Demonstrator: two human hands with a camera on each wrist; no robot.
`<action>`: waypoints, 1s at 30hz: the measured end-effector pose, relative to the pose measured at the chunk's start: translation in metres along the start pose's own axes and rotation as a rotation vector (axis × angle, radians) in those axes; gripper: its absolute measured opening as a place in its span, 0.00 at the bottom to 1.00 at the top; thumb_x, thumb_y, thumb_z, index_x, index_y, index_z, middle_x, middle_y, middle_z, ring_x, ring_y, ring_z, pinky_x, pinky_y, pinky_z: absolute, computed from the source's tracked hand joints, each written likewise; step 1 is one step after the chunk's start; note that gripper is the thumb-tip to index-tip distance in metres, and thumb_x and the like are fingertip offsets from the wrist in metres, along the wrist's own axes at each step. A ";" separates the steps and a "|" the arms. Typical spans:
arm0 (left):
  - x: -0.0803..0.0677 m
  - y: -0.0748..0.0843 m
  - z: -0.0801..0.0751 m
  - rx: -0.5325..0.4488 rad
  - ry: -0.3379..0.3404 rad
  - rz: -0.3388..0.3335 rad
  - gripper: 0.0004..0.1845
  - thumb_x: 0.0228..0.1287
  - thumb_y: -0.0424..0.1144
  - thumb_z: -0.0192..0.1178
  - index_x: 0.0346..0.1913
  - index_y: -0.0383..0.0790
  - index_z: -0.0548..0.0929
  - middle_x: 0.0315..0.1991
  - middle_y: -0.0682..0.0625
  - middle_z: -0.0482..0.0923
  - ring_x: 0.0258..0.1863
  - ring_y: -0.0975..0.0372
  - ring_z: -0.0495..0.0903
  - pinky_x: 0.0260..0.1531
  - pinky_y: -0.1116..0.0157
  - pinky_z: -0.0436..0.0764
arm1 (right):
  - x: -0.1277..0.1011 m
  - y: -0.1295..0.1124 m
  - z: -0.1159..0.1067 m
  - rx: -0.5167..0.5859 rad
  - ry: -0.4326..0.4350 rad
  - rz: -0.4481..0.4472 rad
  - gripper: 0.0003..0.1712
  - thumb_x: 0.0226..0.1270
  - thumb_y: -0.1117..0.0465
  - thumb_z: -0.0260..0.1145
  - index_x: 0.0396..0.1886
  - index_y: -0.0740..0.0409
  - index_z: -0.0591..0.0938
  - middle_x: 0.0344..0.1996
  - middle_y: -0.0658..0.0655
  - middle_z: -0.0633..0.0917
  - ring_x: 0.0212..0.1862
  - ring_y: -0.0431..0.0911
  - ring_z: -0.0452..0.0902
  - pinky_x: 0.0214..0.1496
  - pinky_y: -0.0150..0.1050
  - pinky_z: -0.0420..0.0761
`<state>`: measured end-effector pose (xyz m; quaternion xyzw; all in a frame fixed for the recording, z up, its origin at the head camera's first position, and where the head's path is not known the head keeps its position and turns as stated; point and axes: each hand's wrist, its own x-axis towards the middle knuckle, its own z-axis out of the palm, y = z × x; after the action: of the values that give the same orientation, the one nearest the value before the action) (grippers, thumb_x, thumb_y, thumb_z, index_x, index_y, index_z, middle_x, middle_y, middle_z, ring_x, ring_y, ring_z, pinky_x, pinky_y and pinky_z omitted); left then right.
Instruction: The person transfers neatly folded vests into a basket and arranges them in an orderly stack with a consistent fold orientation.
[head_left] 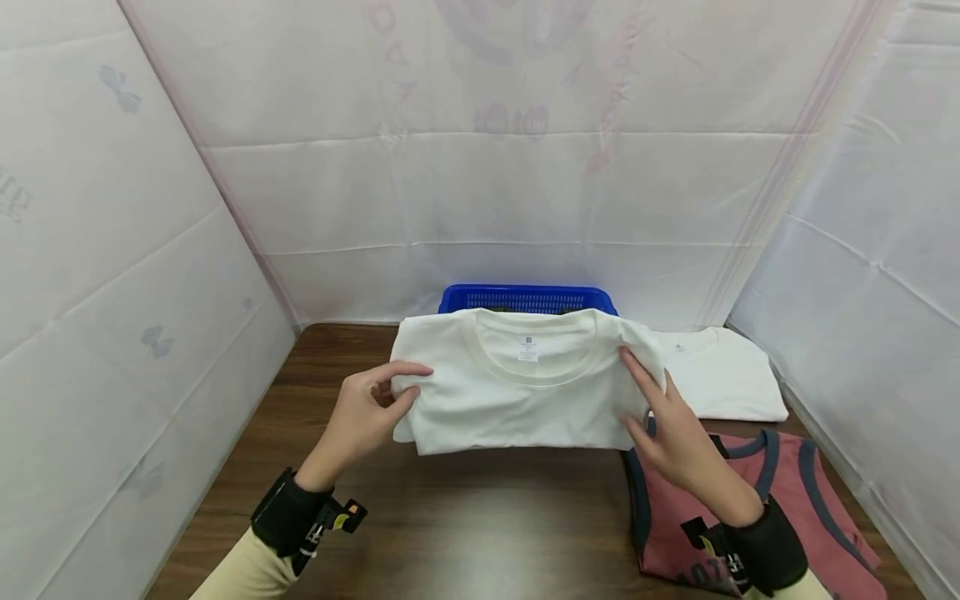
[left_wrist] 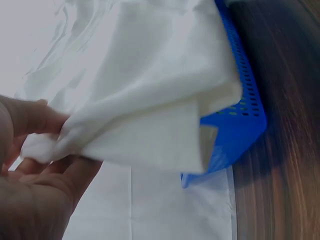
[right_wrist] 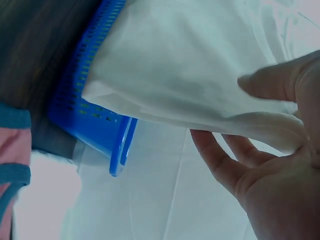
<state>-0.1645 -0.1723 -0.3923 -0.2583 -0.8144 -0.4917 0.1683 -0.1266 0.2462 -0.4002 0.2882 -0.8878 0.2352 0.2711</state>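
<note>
A folded white T-shirt (head_left: 525,408), its round collar and a small neck label facing me, is held up in front of a blue basket (head_left: 525,292). At its left edge my left hand (head_left: 369,412) pinches the cloth; the left wrist view shows the thumb on one side of the fold (left_wrist: 145,130) and fingers on the other. My right hand (head_left: 671,429) holds the right edge, thumb on one face and fingertips along the other in the right wrist view. The shirt hides most of the basket in the head view.
On the right of the brown wooden table (head_left: 450,517) lies another folded white shirt (head_left: 723,375) at the back. Nearer me is a reddish-pink garment (head_left: 682,533) with dark blue trim, under my right forearm. White sheets (head_left: 510,192) stand around the table's back and sides.
</note>
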 end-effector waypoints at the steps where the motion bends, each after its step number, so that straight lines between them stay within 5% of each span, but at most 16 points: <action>1: 0.002 0.000 0.001 -0.004 0.020 0.007 0.17 0.66 0.23 0.64 0.48 0.49 0.91 0.22 0.55 0.72 0.14 0.67 0.61 0.14 0.70 0.64 | 0.002 0.001 0.000 -0.015 0.006 -0.004 0.58 0.52 0.80 0.74 0.82 0.60 0.58 0.76 0.68 0.64 0.53 0.55 0.77 0.45 0.34 0.75; 3: 0.006 0.000 0.002 -0.005 0.060 0.022 0.18 0.65 0.21 0.63 0.45 0.47 0.92 0.26 0.53 0.79 0.14 0.66 0.62 0.15 0.71 0.64 | 0.007 0.004 -0.001 -0.036 0.013 -0.007 0.57 0.53 0.81 0.73 0.82 0.59 0.58 0.74 0.72 0.64 0.44 0.52 0.76 0.35 0.37 0.73; 6: 0.012 0.000 0.005 0.014 0.115 0.044 0.18 0.63 0.18 0.63 0.41 0.45 0.93 0.35 0.51 0.86 0.15 0.65 0.64 0.16 0.72 0.64 | 0.013 0.009 -0.002 -0.047 0.025 -0.010 0.56 0.54 0.82 0.71 0.82 0.59 0.59 0.71 0.75 0.65 0.40 0.52 0.75 0.32 0.39 0.71; 17: 0.035 0.029 0.012 -0.003 0.220 0.099 0.14 0.61 0.14 0.60 0.42 0.29 0.90 0.41 0.37 0.85 0.14 0.66 0.61 0.16 0.73 0.61 | 0.040 0.028 -0.005 -0.048 0.110 -0.058 0.51 0.55 0.84 0.68 0.79 0.60 0.65 0.68 0.76 0.71 0.37 0.56 0.76 0.30 0.43 0.73; 21: 0.043 0.019 0.017 0.017 0.262 0.110 0.14 0.62 0.15 0.61 0.43 0.31 0.91 0.34 0.39 0.84 0.14 0.65 0.59 0.17 0.75 0.58 | 0.048 0.033 -0.006 -0.050 0.154 -0.074 0.47 0.55 0.85 0.67 0.76 0.60 0.70 0.45 0.68 0.83 0.27 0.45 0.69 0.28 0.36 0.69; 24: 0.047 0.002 0.021 0.038 0.289 0.118 0.15 0.63 0.17 0.62 0.44 0.34 0.92 0.28 0.42 0.81 0.14 0.65 0.58 0.17 0.75 0.56 | 0.051 0.036 -0.005 -0.054 0.169 -0.093 0.42 0.56 0.84 0.66 0.72 0.60 0.75 0.26 0.57 0.78 0.24 0.41 0.63 0.27 0.33 0.64; 30: 0.052 -0.010 0.021 0.044 0.275 0.083 0.15 0.67 0.22 0.62 0.47 0.42 0.93 0.23 0.49 0.74 0.13 0.66 0.58 0.16 0.71 0.58 | 0.057 0.043 -0.007 -0.054 0.157 -0.082 0.36 0.58 0.82 0.65 0.67 0.59 0.80 0.21 0.52 0.73 0.23 0.41 0.62 0.27 0.35 0.63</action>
<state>-0.2129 -0.1445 -0.3817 -0.2183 -0.7828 -0.4970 0.3042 -0.1906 0.2594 -0.3715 0.2975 -0.8574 0.2216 0.3568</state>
